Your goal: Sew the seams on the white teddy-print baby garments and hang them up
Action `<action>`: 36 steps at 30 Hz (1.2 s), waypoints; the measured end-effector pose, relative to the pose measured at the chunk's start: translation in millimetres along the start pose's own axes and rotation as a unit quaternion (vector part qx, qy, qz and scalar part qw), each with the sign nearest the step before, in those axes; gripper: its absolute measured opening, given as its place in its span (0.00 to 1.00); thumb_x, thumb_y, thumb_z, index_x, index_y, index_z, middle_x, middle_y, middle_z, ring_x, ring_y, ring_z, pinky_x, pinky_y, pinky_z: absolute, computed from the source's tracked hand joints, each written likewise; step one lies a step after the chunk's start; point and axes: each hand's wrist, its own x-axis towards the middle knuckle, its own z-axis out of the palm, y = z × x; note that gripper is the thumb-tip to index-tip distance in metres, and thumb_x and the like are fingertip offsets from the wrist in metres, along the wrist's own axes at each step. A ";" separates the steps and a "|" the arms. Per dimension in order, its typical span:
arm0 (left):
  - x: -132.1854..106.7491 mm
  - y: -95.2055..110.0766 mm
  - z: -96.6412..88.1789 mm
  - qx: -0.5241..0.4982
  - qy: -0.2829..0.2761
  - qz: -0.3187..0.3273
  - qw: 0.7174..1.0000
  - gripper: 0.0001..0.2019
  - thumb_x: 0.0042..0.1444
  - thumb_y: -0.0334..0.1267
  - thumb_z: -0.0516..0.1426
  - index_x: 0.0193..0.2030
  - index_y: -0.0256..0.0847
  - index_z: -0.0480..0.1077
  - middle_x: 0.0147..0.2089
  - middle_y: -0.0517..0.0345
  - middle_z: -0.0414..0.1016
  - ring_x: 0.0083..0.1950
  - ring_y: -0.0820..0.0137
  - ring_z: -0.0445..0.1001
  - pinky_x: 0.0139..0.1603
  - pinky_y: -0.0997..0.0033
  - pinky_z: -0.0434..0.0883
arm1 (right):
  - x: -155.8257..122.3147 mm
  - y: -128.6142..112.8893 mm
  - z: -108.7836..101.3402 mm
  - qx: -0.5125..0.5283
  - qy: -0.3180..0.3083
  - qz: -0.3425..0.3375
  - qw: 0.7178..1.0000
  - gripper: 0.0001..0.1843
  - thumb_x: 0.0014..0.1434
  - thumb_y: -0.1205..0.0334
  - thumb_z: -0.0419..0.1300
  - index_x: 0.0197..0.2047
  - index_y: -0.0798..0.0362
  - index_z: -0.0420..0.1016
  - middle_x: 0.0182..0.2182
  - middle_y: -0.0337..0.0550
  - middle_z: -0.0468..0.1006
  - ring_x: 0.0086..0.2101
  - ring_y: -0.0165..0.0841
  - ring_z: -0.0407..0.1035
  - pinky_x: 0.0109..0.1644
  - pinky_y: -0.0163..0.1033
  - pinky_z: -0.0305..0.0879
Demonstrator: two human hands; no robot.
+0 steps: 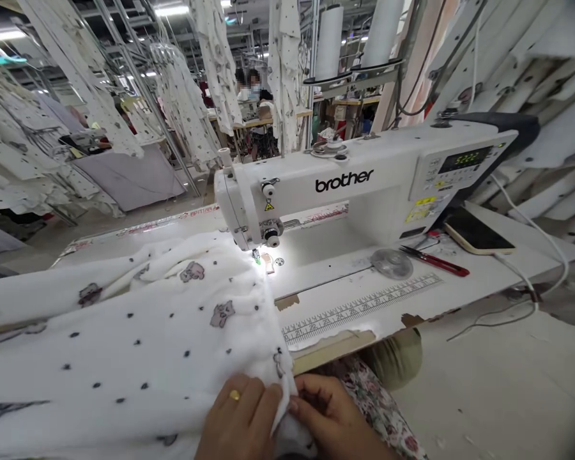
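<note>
White fleecy fabric (163, 345) printed with dark dots and small grey animals spreads over the left of the sewing table. Its right edge runs up to the needle area of a white sewing machine (297, 179), under the lit presser foot (257, 257). At the table's front edge, my left hand (244, 415) has its fingers closed on the fabric edge. Close beside it, my right hand (328, 412) pinches the same edge between thumb and finger. The edge is folded between the two hands.
Red-handled thread snips (436, 260), a clear round bobbin case (391, 263) and a phone (479, 230) with a cable lie right of the needle. A printed ruler (359, 310) runs along the table. Thread cones (329, 45) and hanging fabric pieces (215, 57) stand behind.
</note>
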 end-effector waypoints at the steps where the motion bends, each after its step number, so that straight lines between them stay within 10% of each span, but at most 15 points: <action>1: -3.0 0.1 5.3 -0.006 0.009 -0.022 1.000 0.07 0.64 0.32 0.50 0.44 0.41 0.68 0.30 0.55 0.73 0.33 0.65 0.75 0.37 0.68 0.73 | -0.7 -3.6 -0.6 0.002 -0.004 0.000 1.000 0.23 0.55 0.43 0.66 0.35 0.59 0.78 0.28 0.41 0.74 0.29 0.29 0.63 0.34 0.31 0.61; 7: -23.4 -10.9 4.0 -0.030 0.003 -0.072 0.997 0.16 0.65 0.34 0.48 0.56 0.40 0.69 0.37 0.53 0.75 0.37 0.68 0.77 0.43 0.71 0.73 | -6.7 -19.6 -2.3 0.003 -0.023 -0.009 1.000 0.19 0.57 0.48 0.66 0.39 0.57 0.78 0.32 0.42 0.77 0.33 0.32 0.69 0.38 0.33 0.64; 26: 0.0 -1.8 -4.3 0.035 0.020 0.047 0.998 0.17 0.60 0.26 0.49 0.50 0.42 0.74 0.45 0.50 0.81 0.47 0.67 0.80 0.53 0.70 0.74 | -8.2 -37.8 -8.0 -0.162 -0.086 -0.094 0.978 0.16 0.65 0.55 0.55 0.49 0.56 0.74 0.31 0.42 0.75 0.30 0.31 0.67 0.36 0.32 0.66; 31: -3.4 -1.6 -4.7 0.031 0.027 0.054 0.998 0.16 0.62 0.25 0.49 0.49 0.42 0.74 0.45 0.51 0.81 0.49 0.67 0.79 0.55 0.69 0.74 | -7.6 -56.9 -17.3 -0.379 -0.082 -0.207 0.898 0.12 0.63 0.69 0.50 0.41 0.55 0.75 0.37 0.45 0.74 0.36 0.32 0.68 0.41 0.33 0.65; 36: -4.6 0.7 -3.6 0.005 0.035 0.052 0.998 0.12 0.65 0.29 0.51 0.46 0.43 0.76 0.43 0.53 0.82 0.47 0.67 0.80 0.54 0.68 0.74 | 3.3 -60.5 -22.9 -0.584 -0.036 -0.354 0.729 0.13 0.64 0.72 0.48 0.30 0.55 0.69 0.29 0.41 0.69 0.27 0.30 0.61 0.29 0.35 0.54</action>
